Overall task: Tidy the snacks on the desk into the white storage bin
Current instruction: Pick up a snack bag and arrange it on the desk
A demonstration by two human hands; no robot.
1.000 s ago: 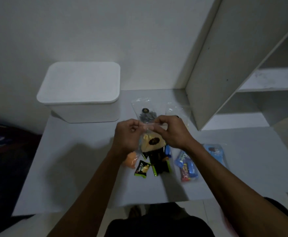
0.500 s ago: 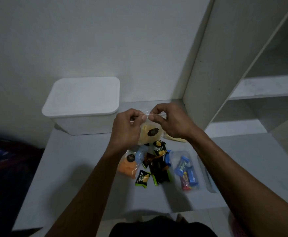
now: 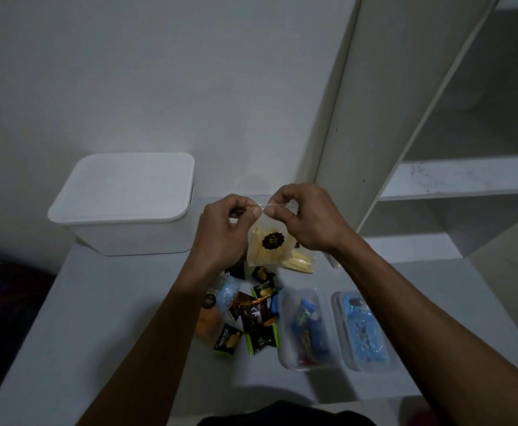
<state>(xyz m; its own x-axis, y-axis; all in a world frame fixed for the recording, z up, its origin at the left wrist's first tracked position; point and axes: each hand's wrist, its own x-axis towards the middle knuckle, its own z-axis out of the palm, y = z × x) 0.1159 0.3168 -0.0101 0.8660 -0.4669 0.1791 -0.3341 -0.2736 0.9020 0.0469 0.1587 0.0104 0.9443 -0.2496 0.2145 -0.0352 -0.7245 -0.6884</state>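
My left hand and my right hand both pinch the top edge of a clear bag of yellow snack sticks with a black round label, held above the desk. The white storage bin stands at the back left with its lid on. Under my hands lies a pile of small dark wrapped snacks, an orange snack bag, and two clear tubs: one with blue packets, one with a blue pack. Another yellow snack bag lies behind.
A white shelf unit rises at the right, its side panel close to my right hand. The white desk ends at a front edge near my body. Dark floor and clutter lie off the left edge.
The view has tilted up, so the bin and snacks sit lower in frame. My hands stay pinched on the bag top and have lifted it slightly toward the back.
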